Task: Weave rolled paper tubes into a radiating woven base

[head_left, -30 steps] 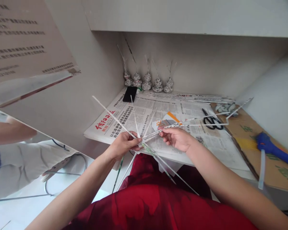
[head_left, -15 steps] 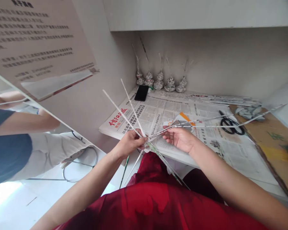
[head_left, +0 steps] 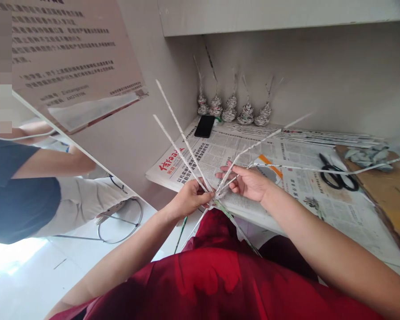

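Observation:
My left hand (head_left: 192, 198) pinches the crossing point of several thin rolled newspaper sticks above the front edge of the table. Two white sticks (head_left: 176, 122) fan up and away from it, while others, one partly green (head_left: 231, 215), point down past my red clothing. Just to the right, my right hand (head_left: 250, 182) has its thumb and fingers around the right-hand paper sticks, some fingers spread behind them. One bent stick (head_left: 260, 144) rises to the upper right; another (head_left: 306, 168) runs out over the scissors. The crossing itself is partly hidden by my left fingers.
Newspaper (head_left: 233, 149) covers the table. Gourd-shaped woven paper pieces (head_left: 229, 111) line the back, beside a black phone (head_left: 204, 126) and loose paper sticks (head_left: 296, 133). Black scissors (head_left: 340, 177) and cardboard (head_left: 395, 195) lie right. A person (head_left: 23, 195) sits beyond the left partition (head_left: 120, 133).
My right hand has spread the right-hand sticks apart: one now angles steeply up, the other stays low. The whole view has shifted slightly.

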`<state>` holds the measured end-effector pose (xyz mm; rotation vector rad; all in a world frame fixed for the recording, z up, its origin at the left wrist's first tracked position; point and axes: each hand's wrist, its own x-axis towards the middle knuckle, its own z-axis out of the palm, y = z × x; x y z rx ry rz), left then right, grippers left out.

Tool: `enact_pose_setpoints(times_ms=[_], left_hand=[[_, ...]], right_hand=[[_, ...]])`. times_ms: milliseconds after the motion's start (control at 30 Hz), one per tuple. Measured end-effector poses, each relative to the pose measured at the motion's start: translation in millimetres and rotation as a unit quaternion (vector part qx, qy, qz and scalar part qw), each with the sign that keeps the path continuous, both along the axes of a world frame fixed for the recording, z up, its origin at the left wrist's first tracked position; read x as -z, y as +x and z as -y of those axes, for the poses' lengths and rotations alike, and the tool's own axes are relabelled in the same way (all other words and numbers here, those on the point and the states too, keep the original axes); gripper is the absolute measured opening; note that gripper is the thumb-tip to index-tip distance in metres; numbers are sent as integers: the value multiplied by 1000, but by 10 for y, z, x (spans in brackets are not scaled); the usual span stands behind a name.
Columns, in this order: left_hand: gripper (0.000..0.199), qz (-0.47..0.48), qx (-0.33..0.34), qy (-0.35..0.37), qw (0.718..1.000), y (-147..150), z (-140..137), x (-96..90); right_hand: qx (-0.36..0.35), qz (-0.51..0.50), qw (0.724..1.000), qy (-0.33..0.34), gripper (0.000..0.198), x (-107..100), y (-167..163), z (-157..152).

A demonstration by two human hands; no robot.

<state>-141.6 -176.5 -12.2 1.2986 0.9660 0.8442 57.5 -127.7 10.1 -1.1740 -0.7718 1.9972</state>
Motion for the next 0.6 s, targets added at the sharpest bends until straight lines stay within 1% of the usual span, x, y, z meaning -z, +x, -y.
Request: enact_pose_setpoints(times_ms=[67, 133, 300, 400, 500, 600], left_hand=[[22, 14, -13, 2, 1000, 3, -1, 3], [24, 28, -29, -1, 999, 5, -5, 13], [29, 58, -66, -16, 996, 33, -22, 51], [30, 73, -81, -31, 994, 66, -32, 61], [32, 80, -70, -47, 993, 83, -44, 55], [31, 78, -45, -52, 995, 83, -60, 45]], right_hand=[[-32, -19, 999, 3, 20, -12, -4, 8], [-38, -26, 999, 9, 18, -14, -4, 43], [-33, -29, 999, 12, 12, 15, -4, 195], [-2, -25, 999, 28, 8, 67, -14, 283], [26, -3, 999, 44, 11, 123, -32, 349], [12, 23, 997, 71, 19, 158, -45, 388]])
